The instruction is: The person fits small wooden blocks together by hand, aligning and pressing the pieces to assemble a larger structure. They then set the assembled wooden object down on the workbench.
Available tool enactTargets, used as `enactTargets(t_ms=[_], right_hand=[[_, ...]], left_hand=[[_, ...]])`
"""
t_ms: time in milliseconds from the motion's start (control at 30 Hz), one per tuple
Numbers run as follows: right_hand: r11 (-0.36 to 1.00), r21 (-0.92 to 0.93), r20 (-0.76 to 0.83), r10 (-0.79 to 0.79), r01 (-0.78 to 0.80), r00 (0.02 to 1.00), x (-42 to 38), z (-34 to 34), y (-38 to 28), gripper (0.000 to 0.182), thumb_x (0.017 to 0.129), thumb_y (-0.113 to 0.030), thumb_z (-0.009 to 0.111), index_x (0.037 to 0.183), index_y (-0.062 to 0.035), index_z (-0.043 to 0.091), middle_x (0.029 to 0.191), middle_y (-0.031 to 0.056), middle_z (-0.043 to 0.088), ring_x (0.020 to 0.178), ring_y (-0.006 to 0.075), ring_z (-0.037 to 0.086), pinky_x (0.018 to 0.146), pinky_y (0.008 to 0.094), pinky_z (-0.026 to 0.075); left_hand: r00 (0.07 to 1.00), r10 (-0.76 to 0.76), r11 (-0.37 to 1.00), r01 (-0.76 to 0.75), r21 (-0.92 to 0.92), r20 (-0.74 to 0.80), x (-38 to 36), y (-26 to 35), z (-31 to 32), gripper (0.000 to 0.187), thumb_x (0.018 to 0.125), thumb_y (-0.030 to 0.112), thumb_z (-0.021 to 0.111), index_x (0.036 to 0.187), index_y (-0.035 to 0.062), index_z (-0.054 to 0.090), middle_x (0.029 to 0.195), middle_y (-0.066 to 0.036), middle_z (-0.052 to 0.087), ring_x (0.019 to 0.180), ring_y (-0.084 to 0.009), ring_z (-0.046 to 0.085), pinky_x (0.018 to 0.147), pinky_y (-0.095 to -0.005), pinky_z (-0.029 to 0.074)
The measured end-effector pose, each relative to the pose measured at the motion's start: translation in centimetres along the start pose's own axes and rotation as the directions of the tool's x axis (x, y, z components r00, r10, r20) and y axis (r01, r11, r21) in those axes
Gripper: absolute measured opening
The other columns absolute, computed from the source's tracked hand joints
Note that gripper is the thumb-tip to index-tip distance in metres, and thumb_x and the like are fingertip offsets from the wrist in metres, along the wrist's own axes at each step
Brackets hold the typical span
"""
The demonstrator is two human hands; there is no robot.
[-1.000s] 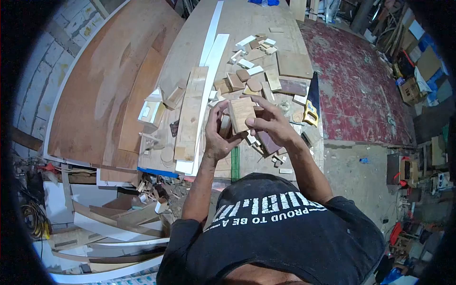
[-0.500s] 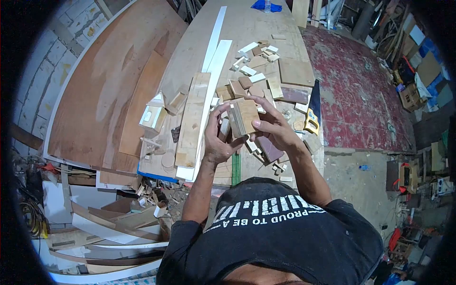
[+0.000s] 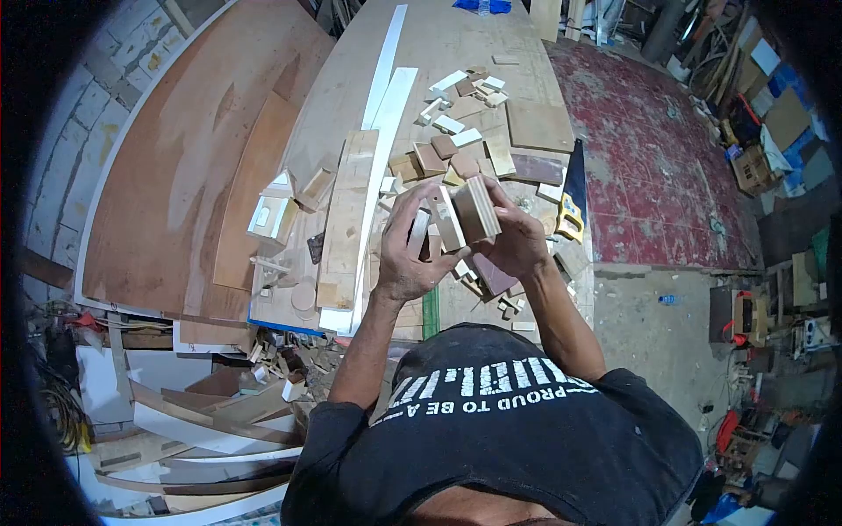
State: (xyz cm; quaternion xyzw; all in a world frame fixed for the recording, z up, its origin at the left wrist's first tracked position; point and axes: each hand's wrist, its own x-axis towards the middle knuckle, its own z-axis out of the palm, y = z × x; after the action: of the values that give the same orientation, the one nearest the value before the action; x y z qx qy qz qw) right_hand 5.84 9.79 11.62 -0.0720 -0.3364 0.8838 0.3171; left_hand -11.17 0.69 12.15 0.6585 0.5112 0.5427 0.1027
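Observation:
Both hands are raised over the near part of the workbench [image 3: 395, 329]. My right hand [image 3: 519, 238] grips a small, thick wooden block [image 3: 478, 210] with a layered edge, fingers along its far and right sides. Against it on the left stands a paler wood piece [image 3: 446, 221] with a small dark mark on its face. My left hand [image 3: 405, 259] curls round this pale piece, thumb tip at its lower edge. Inside the curve of the left hand shows a whitish narrow piece [image 3: 419, 232]. Loose wood offcuts [image 3: 430, 158] lie just beyond the hands.
A handsaw [image 3: 572, 215] with a yellow handle lies along the bench's right edge. Left of the hands are a long board [image 3: 349, 219], white strips [image 3: 395, 114] and a small wooden box [image 3: 272, 219]. A large brown sheet [image 3: 175, 184] stands further left.
The block has been turned in my hands, from its broad face showing to its layered edge and a separate pale piece showing. My right hand has rotated around it; the view has shifted slightly.

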Motion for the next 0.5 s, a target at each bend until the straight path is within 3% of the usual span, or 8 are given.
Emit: enactTargets(t_ms=[67, 133, 167, 300, 400, 500], right_hand=[[1.0, 0.004, 0.025, -0.016, 0.016, 1.0, 0.0, -0.2, 0.0, 0.072, 0.082, -0.029, 0.056, 0.147, -0.012, 0.029, 0.127, 0.0135, 0.051, 0.106, 0.0263, 0.06, 0.075, 0.0391, 0.059], [0.999, 0.042, 0.088, -0.017, 0.013, 0.996, 0.2, -0.9, 0.1, 0.071, 0.084, -0.028, 0.054, 0.148, -0.0122, 0.028, 0.127, 0.0149, 0.053, 0.107, 0.0273, 0.061, 0.076, 0.0408, 0.059], [0.996, 0.083, 0.15, -0.022, 0.01, 0.988, 0.2, -1.2, 0.1, 0.069, 0.085, -0.026, 0.052, 0.148, -0.0124, 0.027, 0.127, 0.0163, 0.054, 0.108, 0.0283, 0.063, 0.078, 0.0425, 0.059], [0.998, 0.054, 0.117, 0.015, -0.022, 0.993, 0.3, -0.7, 0.1, 0.071, 0.084, -0.027, 0.053, 0.148, -0.0128, 0.026, 0.124, 0.0167, 0.055, 0.104, 0.0292, 0.064, 0.078, 0.0444, 0.058], [0.999, 0.036, 0.109, 0.015, -0.019, 0.994, 0.5, -0.5, 0.4, 0.069, 0.082, -0.028, 0.052, 0.146, -0.0139, 0.03, 0.127, 0.0138, 0.051, 0.105, 0.0258, 0.062, 0.075, 0.0406, 0.058], [0.998, 0.054, 0.13, 0.004, -0.011, 0.992, 0.4, 0.6, 0.4, 0.068, 0.082, -0.024, 0.055, 0.145, -0.0128, 0.032, 0.131, 0.0133, 0.05, 0.109, 0.0243, 0.06, 0.081, 0.0428, 0.057]], left_hand=[[1.0, 0.001, 1.0, -0.001, -0.015, 0.0, -0.2, -0.2, 0.0, 0.089, 0.065, 0.014, 0.088, 0.137, -0.0035, 0.039, 0.13, -0.016, 0.049, 0.12, -0.0255, 0.052, 0.101, -0.0397, 0.045], [0.989, -0.134, 0.95, 0.112, -0.293, -0.059, -0.8, -0.2, 0.1, 0.094, 0.067, 0.014, 0.088, 0.14, -0.0036, 0.032, 0.132, -0.018, 0.046, 0.121, -0.0266, 0.051, 0.103, -0.0403, 0.045], [0.989, -0.135, 0.949, 0.111, -0.294, -0.064, -0.9, -0.4, 0.0, 0.094, 0.067, 0.014, 0.088, 0.14, -0.0036, 0.032, 0.132, -0.018, 0.046, 0.121, -0.0266, 0.051, 0.103, -0.0403, 0.045], [0.993, -0.118, 0.976, 0.111, -0.188, -0.029, -1.4, -0.5, -0.6, 0.095, 0.067, 0.013, 0.088, 0.141, -0.0026, 0.03, 0.136, -0.019, 0.044, 0.124, -0.0267, 0.05, 0.103, -0.0409, 0.045], [0.995, -0.087, 0.959, 0.069, -0.276, -0.051, -1.4, 0.0, -0.2, 0.094, 0.066, 0.011, 0.088, 0.14, -0.001, 0.032, 0.138, -0.018, 0.044, 0.124, -0.0271, 0.05, 0.103, -0.0407, 0.046], [0.999, -0.012, 0.986, 0.005, -0.17, -0.035, -1.3, 0.4, -0.1, 0.094, 0.064, 0.009, 0.089, 0.139, 0.0005, 0.033, 0.138, -0.018, 0.045, 0.124, -0.0276, 0.051, 0.102, -0.0402, 0.046]])
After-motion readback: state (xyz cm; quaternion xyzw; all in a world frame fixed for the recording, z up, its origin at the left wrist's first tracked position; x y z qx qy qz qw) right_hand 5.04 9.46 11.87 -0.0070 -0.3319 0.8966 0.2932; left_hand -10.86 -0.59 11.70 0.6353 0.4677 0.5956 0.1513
